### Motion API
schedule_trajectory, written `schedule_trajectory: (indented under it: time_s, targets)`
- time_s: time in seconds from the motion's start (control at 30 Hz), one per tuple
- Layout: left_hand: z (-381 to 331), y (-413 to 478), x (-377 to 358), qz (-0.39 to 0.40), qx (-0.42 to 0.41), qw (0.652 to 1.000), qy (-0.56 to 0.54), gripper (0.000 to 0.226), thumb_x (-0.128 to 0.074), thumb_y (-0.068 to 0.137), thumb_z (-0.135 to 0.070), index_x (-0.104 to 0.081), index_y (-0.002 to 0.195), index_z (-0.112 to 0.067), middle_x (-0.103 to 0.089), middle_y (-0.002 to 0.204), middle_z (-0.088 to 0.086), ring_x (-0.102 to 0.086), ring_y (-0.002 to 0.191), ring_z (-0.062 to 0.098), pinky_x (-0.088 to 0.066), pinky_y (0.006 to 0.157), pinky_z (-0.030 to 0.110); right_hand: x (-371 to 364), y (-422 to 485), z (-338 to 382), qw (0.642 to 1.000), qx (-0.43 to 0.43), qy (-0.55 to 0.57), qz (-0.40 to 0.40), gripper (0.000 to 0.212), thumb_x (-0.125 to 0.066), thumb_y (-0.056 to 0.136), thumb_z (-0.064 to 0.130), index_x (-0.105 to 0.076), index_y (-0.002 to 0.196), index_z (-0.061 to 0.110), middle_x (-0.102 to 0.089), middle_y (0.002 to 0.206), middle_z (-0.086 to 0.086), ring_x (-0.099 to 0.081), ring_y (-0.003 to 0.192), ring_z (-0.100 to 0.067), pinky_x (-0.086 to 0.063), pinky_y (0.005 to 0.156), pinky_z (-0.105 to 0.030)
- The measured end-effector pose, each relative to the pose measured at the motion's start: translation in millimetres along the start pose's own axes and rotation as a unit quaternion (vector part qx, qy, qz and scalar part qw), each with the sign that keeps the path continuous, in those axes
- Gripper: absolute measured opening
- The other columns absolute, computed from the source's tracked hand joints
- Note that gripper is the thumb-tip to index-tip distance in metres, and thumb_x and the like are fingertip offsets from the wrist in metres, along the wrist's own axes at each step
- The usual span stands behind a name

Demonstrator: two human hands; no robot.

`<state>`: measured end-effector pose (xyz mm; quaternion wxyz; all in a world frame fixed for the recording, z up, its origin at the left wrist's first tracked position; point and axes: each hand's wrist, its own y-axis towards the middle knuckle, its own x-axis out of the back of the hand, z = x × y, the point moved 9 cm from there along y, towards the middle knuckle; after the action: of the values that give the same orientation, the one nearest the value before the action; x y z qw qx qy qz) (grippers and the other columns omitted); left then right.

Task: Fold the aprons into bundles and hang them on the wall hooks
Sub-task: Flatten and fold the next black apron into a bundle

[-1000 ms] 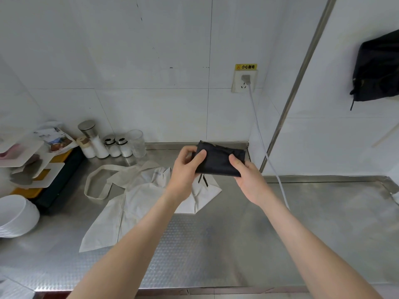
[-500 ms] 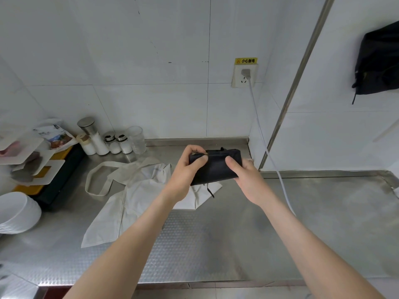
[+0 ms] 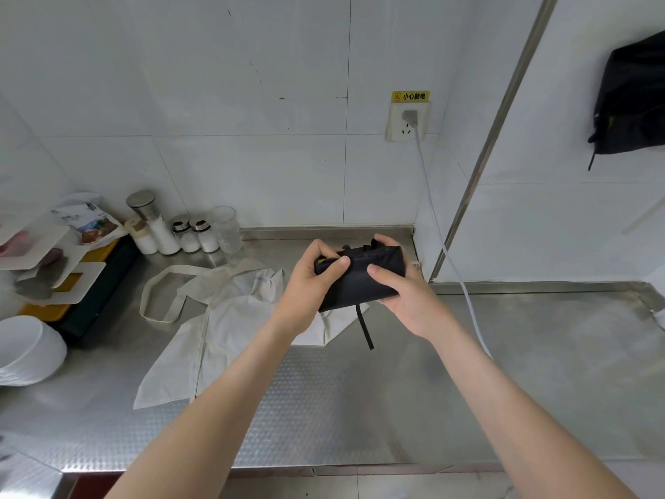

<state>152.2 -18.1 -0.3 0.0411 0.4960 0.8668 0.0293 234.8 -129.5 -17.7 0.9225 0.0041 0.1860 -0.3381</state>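
A small yellow warning sticker point(image 3: 410, 96) sits on the white wall tile directly above the wall socket point(image 3: 407, 122), touching its top edge. It carries a small warning symbol at its left end, followed by the black Chinese characters 小心触电. Far left of the socket, a printed packet point(image 3: 88, 221) shows wording too small and blurred to read.

Both bare forearms reach forward from the bottom of the view and converge toward the middle. The left hand point(image 3: 312, 279) is curled, thumb lying across the top, fingers tucked under. The right hand point(image 3: 405, 291) faces it, thumb pressed forward, fingers wrapped behind.
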Motion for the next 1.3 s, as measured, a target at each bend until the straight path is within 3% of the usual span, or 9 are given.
schedule_trajectory:
  time_s: [0.13, 0.27, 0.43, 0.63, 0.83, 0.97, 1.07, 1.17, 1.3]
  targets:
    - [-7.5, 0.4, 2.2, -0.012, -0.025, 1.0, 0.01, 0.016, -0.066, 0.09, -0.017, -0.052, 0.084, -0.014, -0.059, 0.088, -0.003, -0.055, 0.078, 0.008, -0.044, 0.066, 0.019, -5.9, -4.3, 4.1, 0.999, 0.005, 0.022, 0.025, 0.041, -0.051, 0.096, 0.027, -0.049, 0.135, 0.016, -0.061, 0.129, -0.006, -0.057, 0.12, -0.02, -0.046, 0.103, -0.038]
    - [-14.5, -1.9, -1.6, -0.012, -0.045, 0.999, 0.011, 0.016, -0.067, 0.084, -0.019, -0.051, 0.082, -0.017, -0.057, 0.083, -0.011, -0.053, 0.076, 0.003, -0.042, 0.065, 0.013, -2.8, -2.2, 2.6, 0.994, -0.05, 0.097, -0.002, 0.069, -0.015, 0.097, 0.059, -0.06, 0.126, 0.014, -0.063, 0.128, -0.011, -0.059, 0.12, -0.023, -0.046, 0.1, -0.036]
    - [-15.3, -1.3, -6.7, 0.013, -0.031, 0.999, 0.011, 0.021, -0.068, 0.085, -0.018, -0.051, 0.075, -0.022, -0.055, 0.082, -0.007, -0.054, 0.075, 0.011, -0.047, 0.06, 0.032, 11.4, 5.8, 3.8, 0.998, -0.046, 0.011, -0.043, 0.028, -0.041, 0.103, 0.026, -0.061, 0.121, 0.032, -0.074, 0.095, 0.01, -0.069, 0.095, -0.012, -0.054, 0.078, -0.028]
    - [-11.9, -0.4, -4.3, 0.0, -0.017, 0.999, 0.046, 0.024, -0.066, 0.089, -0.011, -0.047, 0.076, -0.012, -0.055, 0.072, -0.015, -0.052, 0.068, 0.003, -0.041, 0.063, 0.013, 13.2, 4.6, -6.1, 0.985, -0.133, -0.105, -0.029, 0.018, -0.051, 0.096, 0.014, -0.068, 0.098, 0.011, -0.069, 0.09, -0.007, -0.064, 0.08, -0.02, -0.051, 0.065, -0.028]
    - [-3.2, 0.1, -3.3, -0.039, 0.007, 0.994, 0.102, 0.027, -0.064, 0.091, -0.02, -0.042, 0.078, -0.011, -0.05, 0.069, -0.01, -0.045, 0.066, 0.006, -0.035, 0.059, 0.018, 13.5, 4.2, 13.8, 0.97, -0.045, -0.229, -0.068, 0.015, -0.045, 0.097, 0.007, -0.057, 0.096, 0.016, -0.06, 0.083, 0.001, -0.052, 0.071, -0.013, -0.041, 0.059, -0.024]
    - [-5.1, 5.0, 2.5, -0.053, 0.004, 0.982, 0.184, 0.027, -0.06, 0.094, -0.023, -0.041, 0.08, -0.011, -0.047, 0.07, -0.004, -0.041, 0.063, 0.007, -0.032, 0.056, 0.018, 7.1, 1.1, 12.2, 0.996, -0.055, -0.074, -0.019, 0.018, -0.044, 0.099, 0.021, -0.061, 0.1, 0.013, -0.064, 0.09, -0.001, -0.059, 0.083, -0.017, -0.046, 0.067, -0.027]
    - [-5.6, 4.8, 0.8, -0.05, 0.005, 0.97, 0.24, 0.026, -0.059, 0.094, -0.024, -0.041, 0.08, -0.01, -0.047, 0.068, -0.002, -0.04, 0.06, 0.006, -0.032, 0.053, 0.015, 0.6, -3.9, 10.6, 0.994, -0.09, -0.043, 0.034, 0.045, -0.041, 0.094, 0.049, -0.062, 0.107, 0.011, -0.067, 0.1, -0.004, -0.064, 0.098, -0.022, -0.051, 0.079, -0.031]
    - [-7.3, 4.9, 2.0, -0.068, 0.0, 0.966, 0.25, 0.029, -0.059, 0.094, -0.023, -0.038, 0.078, -0.011, -0.044, 0.065, -0.002, -0.039, 0.057, 0.005, -0.032, 0.052, 0.015, 3.5, -1.8, 8.4, 0.986, -0.042, -0.164, -0.007, 0.017, -0.057, 0.094, 0.031, -0.058, 0.105, 0.018, -0.065, 0.1, 0.002, -0.061, 0.097, -0.017, -0.048, 0.079, -0.027]
    - [-6.7, 10.7, 0.6, -0.056, 0.025, 0.969, 0.238, 0.025, -0.062, 0.092, -0.029, -0.044, 0.084, -0.013, -0.048, 0.073, -0.005, -0.044, 0.064, 0.003, -0.035, 0.055, 0.011, 11.9, -0.7, 12.9, 0.986, 0.037, -0.152, -0.056, 0.007, -0.057, 0.095, 0.013, -0.059, 0.095, 0.02, -0.063, 0.09, 0.005, -0.056, 0.091, -0.014, -0.041, 0.081, -0.031]
